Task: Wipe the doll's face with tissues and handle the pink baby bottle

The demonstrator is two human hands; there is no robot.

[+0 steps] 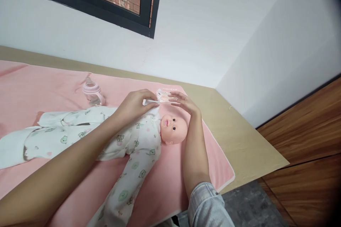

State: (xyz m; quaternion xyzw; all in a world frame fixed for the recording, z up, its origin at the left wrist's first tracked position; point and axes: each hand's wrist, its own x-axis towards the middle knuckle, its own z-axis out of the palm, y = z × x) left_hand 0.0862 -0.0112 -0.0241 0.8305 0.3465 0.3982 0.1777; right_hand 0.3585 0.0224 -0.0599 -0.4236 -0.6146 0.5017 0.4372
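Observation:
A baby doll (pixel 174 127) lies on its back, dressed in a white romper (pixel 130 131) with small green and pink prints. Beyond the doll's shoulder, my left hand (pixel 138 102) pinches a small white strip (pixel 150 102) between thumb and fingers; I cannot make out its kind. My right hand (pixel 186 102) arches over the top of the doll's head, fingers stretched and apart. Just past its fingertips lies a white, colour-printed piece (pixel 163 95), partly hidden, possibly a packet or cloth. Whether the right fingers touch it I cannot tell.
A pink baby bottle (pixel 93 93) with a handle stands behind the doll's legs. The pink blanket (pixel 165 177) covers much of the wooden table (pixel 226 131). A white wall, a dark-framed window (pixel 149 14) and wooden panels (pixel 306 120) surround it.

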